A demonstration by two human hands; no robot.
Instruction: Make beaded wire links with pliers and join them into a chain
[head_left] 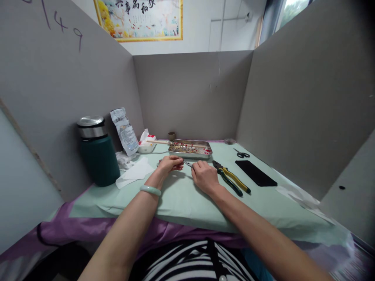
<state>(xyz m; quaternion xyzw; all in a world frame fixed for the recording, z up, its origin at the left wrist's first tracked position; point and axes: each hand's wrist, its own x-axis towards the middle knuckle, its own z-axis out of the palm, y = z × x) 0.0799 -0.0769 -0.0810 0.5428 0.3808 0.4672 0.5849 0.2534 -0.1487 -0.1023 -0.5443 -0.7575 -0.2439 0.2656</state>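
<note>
My left hand (171,163) is closed in a pinch over the front of the tray; what it pinches is too small to make out. A little wiry piece (159,162) shows beside its wrist side. My right hand (205,175) is wrapped round small pliers (188,164), whose metal tip points left at the left fingertips. Just behind both hands lies a shallow metal tray (190,157) with red and gold bits in it. Larger pliers (231,179) with yellow and dark green handles rest right of my right hand.
A green thermos (99,160), a silver pouch (125,132), white paper (136,173) and a tissue pack (147,143) stand left. A wooden stick (158,142) crosses the tray, near a brown cup (172,135). Right are scissors (242,153) and a black phone (256,173). Grey partitions (193,93) enclose the table.
</note>
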